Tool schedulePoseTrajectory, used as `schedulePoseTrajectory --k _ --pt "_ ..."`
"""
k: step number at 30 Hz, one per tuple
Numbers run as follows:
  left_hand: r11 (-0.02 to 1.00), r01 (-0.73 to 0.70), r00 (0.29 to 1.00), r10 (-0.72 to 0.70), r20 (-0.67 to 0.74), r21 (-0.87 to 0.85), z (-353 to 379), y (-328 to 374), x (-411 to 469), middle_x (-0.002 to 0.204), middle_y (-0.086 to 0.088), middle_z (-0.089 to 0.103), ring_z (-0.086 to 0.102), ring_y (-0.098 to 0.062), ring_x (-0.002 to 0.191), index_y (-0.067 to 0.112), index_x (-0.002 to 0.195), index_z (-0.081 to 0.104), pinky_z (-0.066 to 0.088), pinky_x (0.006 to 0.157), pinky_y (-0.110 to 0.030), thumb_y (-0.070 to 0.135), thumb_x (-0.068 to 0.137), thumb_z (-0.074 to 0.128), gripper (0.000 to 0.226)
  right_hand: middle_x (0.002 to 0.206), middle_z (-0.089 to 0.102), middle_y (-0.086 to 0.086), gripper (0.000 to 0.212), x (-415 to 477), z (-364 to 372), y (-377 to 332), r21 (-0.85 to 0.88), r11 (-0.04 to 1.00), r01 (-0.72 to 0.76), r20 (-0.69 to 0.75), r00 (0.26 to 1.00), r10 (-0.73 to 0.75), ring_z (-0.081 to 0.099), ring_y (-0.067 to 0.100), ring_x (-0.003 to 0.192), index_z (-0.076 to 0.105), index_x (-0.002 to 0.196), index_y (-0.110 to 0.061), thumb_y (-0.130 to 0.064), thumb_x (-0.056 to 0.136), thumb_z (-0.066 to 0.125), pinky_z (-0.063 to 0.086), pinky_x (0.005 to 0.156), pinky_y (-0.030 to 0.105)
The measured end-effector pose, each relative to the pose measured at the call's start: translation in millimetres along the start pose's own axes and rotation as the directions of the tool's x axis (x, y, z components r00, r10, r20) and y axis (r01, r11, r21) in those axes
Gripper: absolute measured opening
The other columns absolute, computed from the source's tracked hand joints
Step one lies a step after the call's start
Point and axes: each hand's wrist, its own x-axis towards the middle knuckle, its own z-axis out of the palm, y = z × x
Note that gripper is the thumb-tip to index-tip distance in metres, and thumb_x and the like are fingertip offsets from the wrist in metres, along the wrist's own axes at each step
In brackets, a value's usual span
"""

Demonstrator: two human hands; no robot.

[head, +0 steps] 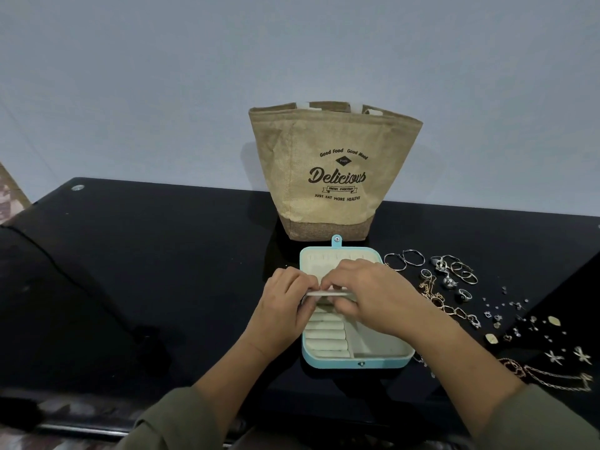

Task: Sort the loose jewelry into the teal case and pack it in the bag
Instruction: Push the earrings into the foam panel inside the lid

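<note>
Teal case (357, 361) is lying open on the black table (162, 271), just before the jute bag (334, 177). Left hand (285, 303) and right hand (370, 297) are both pinching its inner flap (324, 294), apparently to expose the compartments. Loose jewelry (454, 277) is waiting unsorted beside the case, to its right.

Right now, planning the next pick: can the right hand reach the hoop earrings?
Probably yes: the hoop earrings lie uncovered beside the right hand, though it must first release the flat panel.

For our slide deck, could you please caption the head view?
Left hand and right hand pinch a thin flat panel over the open teal case, bag behind, loose jewelry alongside.
</note>
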Motion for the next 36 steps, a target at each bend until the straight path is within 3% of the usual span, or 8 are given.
schedulePoseTrajectory --k 5,9,11,13,17,22,28,36 --pt "1.0 0.017 1.0 -0.017 0.012 -0.004 -2 1 1 0.092 0.008 0.056 0.05 -0.014 0.082 0.02 0.096 0.056 0.046 0.071 -0.035 0.027 0.097 0.053 0.008 0.099 0.056 -0.01 0.023 2 3 1 -0.117 0.993 0.03 -0.046 0.998 -0.035 0.052 0.013 0.092 0.059 0.111 -0.038 -0.042 0.094 0.045 0.034 0.075 0.03" --pt "0.983 0.135 0.99 -0.139 -0.022 -0.12 -10 3 3 0.088 0.007 0.06 0.056 -0.006 0.077 0.011 0.092 0.063 0.049 0.069 -0.021 0.022 0.093 0.058 0.013 0.075 0.063 -0.011 0.028 1 8 5 -0.228 0.973 -0.025 -0.219 0.975 -0.026 0.061 0.014 0.069 0.069 0.086 -0.035 -0.048 0.086 0.044 0.041 0.062 0.03" --pt "0.963 0.218 0.972 -0.228 -0.051 -0.159 -12 2 6 0.088 0.011 0.064 0.06 -0.003 0.078 0.012 0.096 0.065 0.049 0.069 -0.014 0.015 0.092 0.062 0.006 0.073 0.064 -0.011 0.013 2 10 8 -0.231 0.97 -0.077 -0.369 0.929 -0.015 0.06 0.016 0.068 0.068 0.084 -0.029 -0.041 0.081 0.065 0.042 0.062 0.031" --pt "0.926 0.304 0.946 -0.32 -0.04 -0.222 -14 3 14 0.088 0.015 0.066 0.063 -0.002 0.08 0.012 0.099 0.068 0.049 0.07 -0.011 0.005 0.09 0.065 0.011 0.082 0.065 -0.007 0.022 6 12 13 -0.193 0.975 -0.108 -0.51 0.86 -0.006 0.06 0.02 0.074 0.068 0.092 -0.023 -0.033 0.075 0.079 0.044 0.065 0.035" --pt "0.831 0.471 0.877 -0.477 0.055 -0.296 -18 3 33 0.082 0.014 0.069 0.065 -0.002 0.077 0.02 0.1 0.071 0.049 0.065 -0.011 0.011 0.092 0.065 0.013 0.095 0.064 -0.004 0.018 20 15 20 -0.155 0.983 -0.103 -0.641 0.767 -0.021 0.054 0.021 0.09 0.068 0.098 -0.019 -0.022 0.08 0.07 0.043 0.074 0.036" --pt "0.746 0.614 0.789 -0.572 0.224 -0.256 -16 -11 56 0.074 0.019 0.068 0.062 0.008 0.072 0.024 0.104 0.073 0.048 0.064 -0.008 0.015 0.095 0.06 0.018 0.084 0.065 -0.007 0.005 35 28 32 -0.089 0.989 -0.118 -0.563 0.825 0.048 0.057 0.022 0.081 0.07 0.084 -0.021 -0.018 0.08 0.072 0.044 0.069 0.035" --pt "0.742 0.658 0.733 -0.59 0.339 -0.13 -6 -30 61 0.092 0.017 0.072 0.066 0.004 0.084 0.025 0.114 0.072 0.053 0.081 -0.015 0.022 0.096 0.06 0.022 0.082 0.064 -0.007 0.012 36 48 43 0.014 0.987 -0.157 -0.357 0.922 0.152 0.059 0.022 0.075 0.071 0.079 -0.023 -0.017 0.072 0.08 0.042 0.062 0.035" --pt "0.871 0.491 0.863 -0.491 0.117 0.03 15 -3 60 0.097 0.011 0.049 0.05 -0.002 0.084 0.019 0.118 0.064 0.042 0.076 -0.014 0.028 0.089 0.068 0.03 0.089 0.066 -0.005 0.007 25 46 55 0.038 0.989 -0.141 -0.305 0.941 0.146 0.06 0.023 0.089 0.072 0.087 -0.023 -0.023 0.08 0.07 0.037 0.072 0.032"
